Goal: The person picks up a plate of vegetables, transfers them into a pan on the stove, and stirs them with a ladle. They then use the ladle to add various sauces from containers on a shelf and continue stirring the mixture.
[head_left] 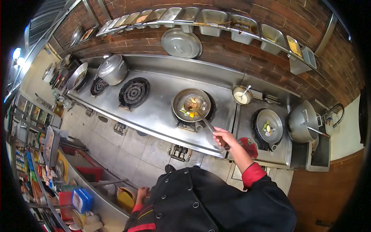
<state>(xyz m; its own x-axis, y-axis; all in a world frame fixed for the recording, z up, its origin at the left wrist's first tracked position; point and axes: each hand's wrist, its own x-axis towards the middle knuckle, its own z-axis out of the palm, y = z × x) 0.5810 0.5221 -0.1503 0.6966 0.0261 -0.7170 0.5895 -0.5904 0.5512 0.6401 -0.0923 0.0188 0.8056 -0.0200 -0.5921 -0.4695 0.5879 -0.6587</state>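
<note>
My right hand [225,138] is wrapped round the wooden handle of a ladle [208,125]. The bowl of the ladle rests in a wok [179,99] on the middle burner, among chopped pieces of yellow, green and white food [193,114]. Low at my side, over by the counter behind, is my left hand [143,193]; its fingers look curled, and whether it holds anything cannot be made out. Right of the wok, a smaller pan [276,123] with green and white pieces sits on another burner.
A lidded pot [112,70] and a bare burner [134,92] stand to the left. A bowl of white sauce [242,95], a large pot [302,121] and a red container [248,147] are on the right. Metal trays [211,21] line the shelf above.
</note>
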